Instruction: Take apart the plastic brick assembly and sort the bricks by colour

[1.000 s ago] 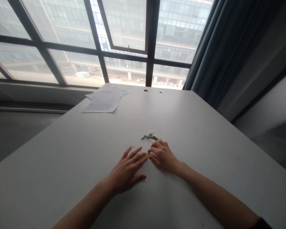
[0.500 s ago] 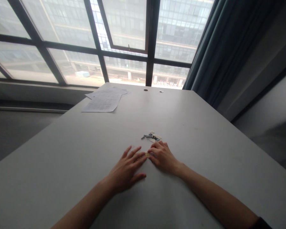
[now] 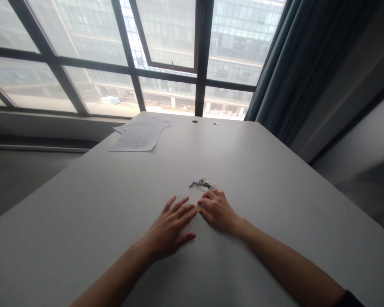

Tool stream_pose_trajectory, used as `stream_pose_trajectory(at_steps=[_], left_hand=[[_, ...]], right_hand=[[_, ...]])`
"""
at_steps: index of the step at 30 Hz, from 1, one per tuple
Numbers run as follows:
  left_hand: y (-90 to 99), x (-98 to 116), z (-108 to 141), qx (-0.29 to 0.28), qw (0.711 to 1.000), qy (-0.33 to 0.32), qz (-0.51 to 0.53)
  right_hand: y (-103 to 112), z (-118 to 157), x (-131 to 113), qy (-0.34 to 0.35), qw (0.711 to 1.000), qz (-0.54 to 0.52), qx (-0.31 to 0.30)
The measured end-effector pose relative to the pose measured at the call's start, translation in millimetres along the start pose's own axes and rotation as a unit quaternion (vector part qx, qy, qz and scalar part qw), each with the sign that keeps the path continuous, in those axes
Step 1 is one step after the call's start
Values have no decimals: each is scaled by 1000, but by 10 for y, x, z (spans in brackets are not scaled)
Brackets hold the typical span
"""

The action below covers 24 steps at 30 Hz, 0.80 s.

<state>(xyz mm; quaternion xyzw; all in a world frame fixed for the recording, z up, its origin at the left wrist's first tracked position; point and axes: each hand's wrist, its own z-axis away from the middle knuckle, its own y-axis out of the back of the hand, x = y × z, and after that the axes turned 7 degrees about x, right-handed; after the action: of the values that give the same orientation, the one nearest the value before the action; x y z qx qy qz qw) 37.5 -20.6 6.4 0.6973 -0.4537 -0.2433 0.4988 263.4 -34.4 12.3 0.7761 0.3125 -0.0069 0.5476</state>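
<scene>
A small yellowish piece lies on the white table between my two hands. My left hand rests with its fingers spread, and its index fingertip touches the left side of the piece. From the right, my right hand has curled fingers and a thumb closed on the piece's right side. Just beyond my right fingertips sits a small heap of grey, white and dark pieces. The piece's exact shape is too small to tell.
Printed papers lie at the table's far left. A dark round spot and a small white item are near the far edge. Beyond stand a framed window and a blue-grey curtain on the right.
</scene>
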Motion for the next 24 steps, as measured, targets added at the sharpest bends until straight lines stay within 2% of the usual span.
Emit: stream_pose_trajectory(at_steps=[7, 11, 16, 20, 24], left_hand=[[-20, -6, 17, 41, 999, 15, 8], [-31, -16, 14, 43, 999, 15, 5], [-16, -13, 5, 31, 999, 15, -7], [-16, -14, 7, 19, 1000, 13, -19], [-18, -14, 6, 22, 999, 10, -20]], right_hand=[[258, -75, 255, -79, 994, -34, 63], [347, -62, 352, -76, 996, -21, 50], [200, -1, 237, -16, 1000, -4, 13], [69, -1, 155, 0, 1000, 2, 5], [39, -12, 114, 15, 1000, 4, 0]])
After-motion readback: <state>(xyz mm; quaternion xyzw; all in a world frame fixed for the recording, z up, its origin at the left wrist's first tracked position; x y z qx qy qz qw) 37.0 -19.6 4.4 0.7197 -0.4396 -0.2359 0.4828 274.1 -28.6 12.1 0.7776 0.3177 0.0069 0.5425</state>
